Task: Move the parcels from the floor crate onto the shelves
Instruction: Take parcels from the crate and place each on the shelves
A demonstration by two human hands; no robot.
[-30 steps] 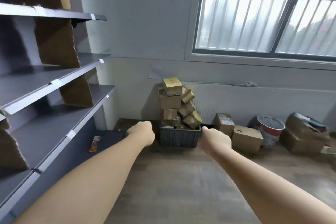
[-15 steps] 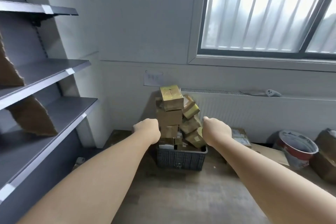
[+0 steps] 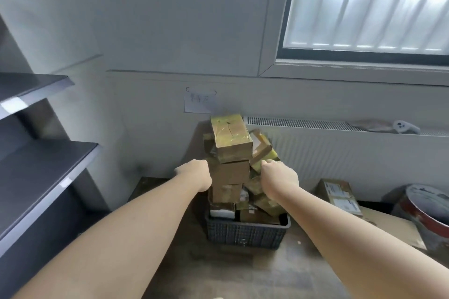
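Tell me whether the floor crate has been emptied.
No, the dark crate holds a tall stack of taped parcels that rises well above its rim.

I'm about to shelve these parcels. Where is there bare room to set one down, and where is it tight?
Free: the upper shelf and lower shelf on the left, bare to their front edges; the floor before the crate. Crowded: the crate, heaped with parcels; a box and a bucket sit to its right.
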